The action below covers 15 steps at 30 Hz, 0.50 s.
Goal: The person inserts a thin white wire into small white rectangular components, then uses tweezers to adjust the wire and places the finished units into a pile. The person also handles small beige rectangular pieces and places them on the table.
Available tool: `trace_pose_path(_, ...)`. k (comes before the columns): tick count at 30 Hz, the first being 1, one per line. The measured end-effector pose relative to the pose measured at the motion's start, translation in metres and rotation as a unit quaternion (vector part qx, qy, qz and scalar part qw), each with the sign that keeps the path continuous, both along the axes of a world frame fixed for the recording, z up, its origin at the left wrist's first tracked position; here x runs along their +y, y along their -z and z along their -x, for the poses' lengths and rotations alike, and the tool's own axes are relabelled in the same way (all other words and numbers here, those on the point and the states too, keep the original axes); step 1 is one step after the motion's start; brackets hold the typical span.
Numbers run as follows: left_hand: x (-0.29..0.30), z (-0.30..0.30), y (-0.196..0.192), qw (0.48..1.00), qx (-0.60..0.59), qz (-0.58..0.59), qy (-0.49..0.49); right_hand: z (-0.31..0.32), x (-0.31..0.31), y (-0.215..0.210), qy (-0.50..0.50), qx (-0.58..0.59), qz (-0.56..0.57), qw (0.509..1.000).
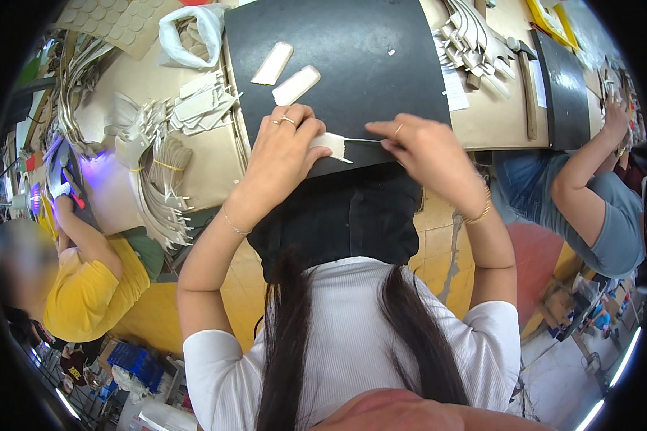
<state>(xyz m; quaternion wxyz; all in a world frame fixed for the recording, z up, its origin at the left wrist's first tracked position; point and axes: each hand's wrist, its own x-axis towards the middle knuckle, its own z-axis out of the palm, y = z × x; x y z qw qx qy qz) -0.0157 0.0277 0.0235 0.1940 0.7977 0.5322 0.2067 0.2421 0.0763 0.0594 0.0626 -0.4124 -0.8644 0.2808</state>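
A pale strip (pixel 332 146) is pinned on the black mat (pixel 338 65) at the bench's (pixel 496 115) near edge by the left hand (pixel 284 147). Its long axis runs sideways toward the right hand (pixel 420 147), which is pinched on a thin blade (pixel 363 140) touching the strip's end.

The person wears a white ribbed short-sleeved top and a black apron or skirt, with long dark hair hanging in 2 strands. The left hand (pixel 280 154) bears 2 gold rings and a thin wrist chain; the right hand (pixel 428 154) bears 1 ring and a gold bracelet.
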Motion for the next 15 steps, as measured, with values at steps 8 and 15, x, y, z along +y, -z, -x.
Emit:
trace_pose_path(8, -0.012, -0.003, -0.002, 0.967, -0.132, 0.156, -0.150, -0.028, 0.085, -0.029, 0.088, -0.046, -0.248, 0.964)
trace_pose_path(15, -0.023, -0.006, -0.007, 0.912, -0.270, 0.170, -0.260, 0.021, 0.007, -0.007, 0.047, 0.013, -0.125, 0.991)
